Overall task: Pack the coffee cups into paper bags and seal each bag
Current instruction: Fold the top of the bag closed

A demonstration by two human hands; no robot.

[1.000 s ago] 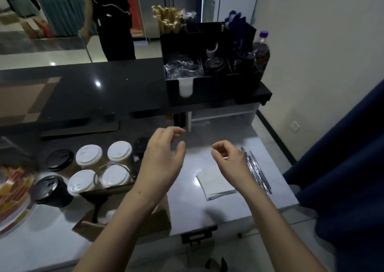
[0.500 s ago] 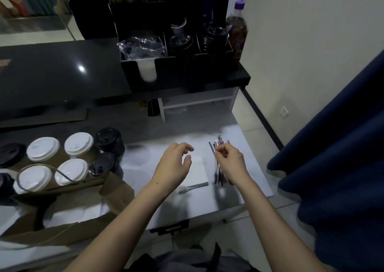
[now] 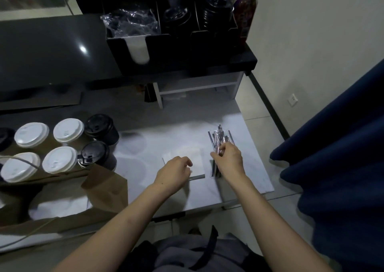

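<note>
Right hand (image 3: 228,159) pinches wrapped straws (image 3: 219,136); left hand (image 3: 172,172) loosely curled, empty; four white-lidded cups (image 3: 68,130).

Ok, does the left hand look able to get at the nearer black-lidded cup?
Probably yes. The left hand seems empty, and only bare counter lies between it and the cup; the paper bag lies close beside that path. The right hand holds straws.

Both bare forearms reach forward from the bottom of the view, side by side. The left hand (image 3: 173,173) is palm down, its fingers (image 3: 186,163) loosely curled with the tips turned under; nothing shows in its grasp. The right hand (image 3: 228,157) lies just beside it, a little farther forward, its fingers (image 3: 216,156) bent around wrapped straws (image 3: 219,136) that fan out beyond the fingertips.
</note>
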